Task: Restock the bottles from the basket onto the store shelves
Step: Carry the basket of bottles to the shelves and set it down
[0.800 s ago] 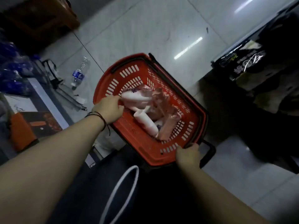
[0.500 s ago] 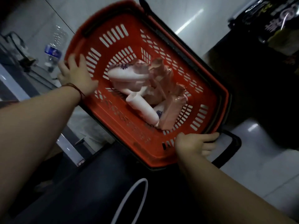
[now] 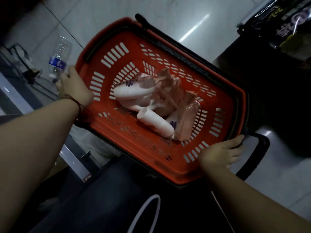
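Both hands grip the red basket (image 3: pixel 168 162) by opposite rims: the left hand (image 3: pixel 75 86) is wrapped over the far-left edge, and the right hand (image 3: pixel 220 154) has its fingers spread along the near-right rim beside the black handle (image 3: pixel 255 158). The pink bottles (image 3: pixel 151 105) all lie loose in a heap on the basket's floor, so the step in hand looks like carrying or positioning the basket, with no bottle picked yet. Next, I judge, the basket must be steadied so one hand can reach in for a bottle.
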Available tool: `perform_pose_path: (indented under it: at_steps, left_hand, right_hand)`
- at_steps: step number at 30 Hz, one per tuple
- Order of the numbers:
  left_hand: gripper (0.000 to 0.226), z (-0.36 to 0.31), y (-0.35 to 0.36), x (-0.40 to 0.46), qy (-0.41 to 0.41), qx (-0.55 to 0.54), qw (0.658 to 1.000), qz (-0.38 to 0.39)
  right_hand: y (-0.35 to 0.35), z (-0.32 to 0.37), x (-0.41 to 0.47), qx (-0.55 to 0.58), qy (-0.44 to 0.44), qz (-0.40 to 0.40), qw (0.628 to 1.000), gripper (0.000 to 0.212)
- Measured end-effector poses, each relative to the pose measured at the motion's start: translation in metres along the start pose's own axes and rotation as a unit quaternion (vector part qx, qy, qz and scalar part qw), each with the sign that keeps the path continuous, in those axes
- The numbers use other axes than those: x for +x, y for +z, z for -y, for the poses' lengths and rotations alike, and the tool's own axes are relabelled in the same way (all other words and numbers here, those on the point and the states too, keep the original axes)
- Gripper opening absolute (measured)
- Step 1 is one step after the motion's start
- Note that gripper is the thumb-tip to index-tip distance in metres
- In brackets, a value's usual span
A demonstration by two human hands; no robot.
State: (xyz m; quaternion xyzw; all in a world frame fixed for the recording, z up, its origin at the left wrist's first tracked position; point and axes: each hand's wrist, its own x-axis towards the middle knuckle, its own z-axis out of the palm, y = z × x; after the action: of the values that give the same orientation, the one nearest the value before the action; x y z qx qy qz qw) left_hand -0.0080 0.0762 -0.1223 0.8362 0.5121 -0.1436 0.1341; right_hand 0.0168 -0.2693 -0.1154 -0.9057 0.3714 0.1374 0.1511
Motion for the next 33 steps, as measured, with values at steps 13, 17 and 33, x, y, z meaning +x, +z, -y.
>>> perform_pose_path:
  at_steps: [13, 17, 33]
  left_hand:
    - [0.052, 0.036, 0.023, -0.075, -0.137, -0.19, 0.972, 0.007]
    - [0.046, 0.037, 0.016, -0.07, -0.15, -0.314, 0.937, 0.036]
    - [0.043, 0.006, -0.045, -0.182, -0.162, -0.33, 0.913, 0.179]
  right_hand:
    - [-0.047, 0.027, 0.088, -0.002, -0.08, 0.151, 0.985, 0.072]
    - [-0.061, 0.03, 0.102, -0.038, -0.067, 0.206, 0.976, 0.057]
    - [-0.198, -0.063, 0.136, -0.078, -0.067, 0.202, 0.974, 0.068]
